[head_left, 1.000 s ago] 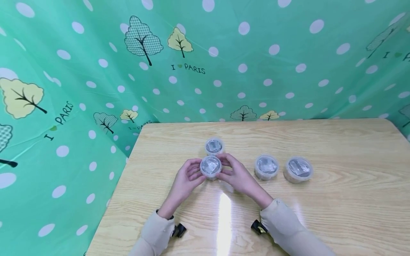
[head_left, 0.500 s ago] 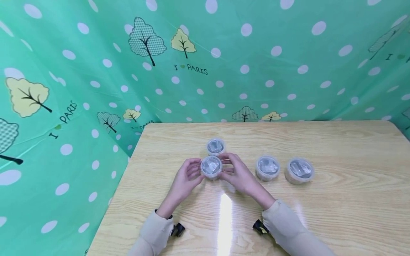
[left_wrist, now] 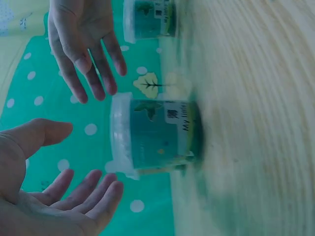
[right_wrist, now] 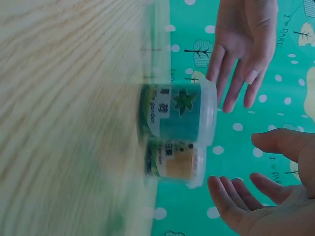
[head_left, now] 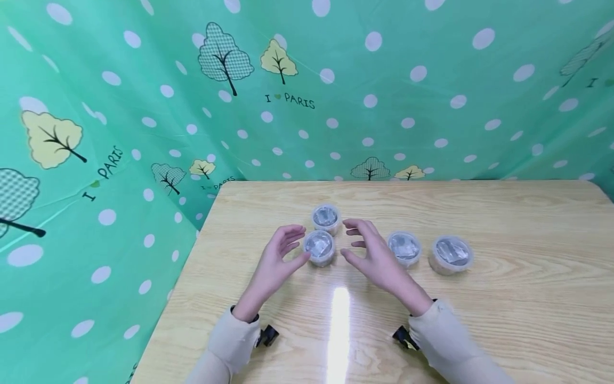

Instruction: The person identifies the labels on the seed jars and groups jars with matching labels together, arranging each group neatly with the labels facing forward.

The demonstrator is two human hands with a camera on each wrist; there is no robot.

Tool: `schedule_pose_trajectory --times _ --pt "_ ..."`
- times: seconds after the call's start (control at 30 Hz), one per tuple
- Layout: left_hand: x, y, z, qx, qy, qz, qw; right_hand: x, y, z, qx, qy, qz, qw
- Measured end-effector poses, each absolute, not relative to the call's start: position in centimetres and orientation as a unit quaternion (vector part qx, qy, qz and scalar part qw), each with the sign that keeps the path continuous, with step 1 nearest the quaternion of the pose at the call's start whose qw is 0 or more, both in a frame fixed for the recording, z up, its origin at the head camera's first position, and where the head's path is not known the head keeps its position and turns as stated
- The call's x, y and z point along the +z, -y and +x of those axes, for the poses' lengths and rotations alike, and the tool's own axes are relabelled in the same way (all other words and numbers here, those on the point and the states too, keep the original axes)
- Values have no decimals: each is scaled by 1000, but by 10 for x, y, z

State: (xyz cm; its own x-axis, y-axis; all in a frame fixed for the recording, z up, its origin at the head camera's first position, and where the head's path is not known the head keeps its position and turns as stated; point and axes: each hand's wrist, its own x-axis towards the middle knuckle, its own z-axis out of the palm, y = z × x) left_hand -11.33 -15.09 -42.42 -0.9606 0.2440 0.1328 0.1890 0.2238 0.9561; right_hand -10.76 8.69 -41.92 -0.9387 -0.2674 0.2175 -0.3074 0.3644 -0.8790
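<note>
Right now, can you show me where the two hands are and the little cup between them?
left hand (head_left: pixel 275 261), head view, on the palm.
right hand (head_left: pixel 379 258), head view, on the back of the hand.
little cup (head_left: pixel 318 247), head view, on its clear lid.

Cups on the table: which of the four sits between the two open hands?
The near-left cup, just in front of the back cup. The left hand and right hand flank it; the two right cups lie beyond the right hand.

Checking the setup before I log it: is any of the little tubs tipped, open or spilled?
Nothing stands out. All four lidded tubs stand upright on the table. The near tub sits between the open left hand and right hand, neither touching it.
</note>
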Motion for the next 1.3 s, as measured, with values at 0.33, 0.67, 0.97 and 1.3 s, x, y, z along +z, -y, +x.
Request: schedule_pose_trajectory --times 0.33,0.67,0.97,1.3 --pt "-403 126 -108 604 -773 191 20 -407 -112 -97 485 856 168 55" --pt "-403 102 -108 604 -769 203 54 -398 -141 -90 444 875 169 98" --pt "-408 87 -111 587 -774 229 51 -390 -171 -87 426 884 160 102" --pt "-413 62 -119 591 -765 244 73 -395 -189 -85 396 900 143 114"
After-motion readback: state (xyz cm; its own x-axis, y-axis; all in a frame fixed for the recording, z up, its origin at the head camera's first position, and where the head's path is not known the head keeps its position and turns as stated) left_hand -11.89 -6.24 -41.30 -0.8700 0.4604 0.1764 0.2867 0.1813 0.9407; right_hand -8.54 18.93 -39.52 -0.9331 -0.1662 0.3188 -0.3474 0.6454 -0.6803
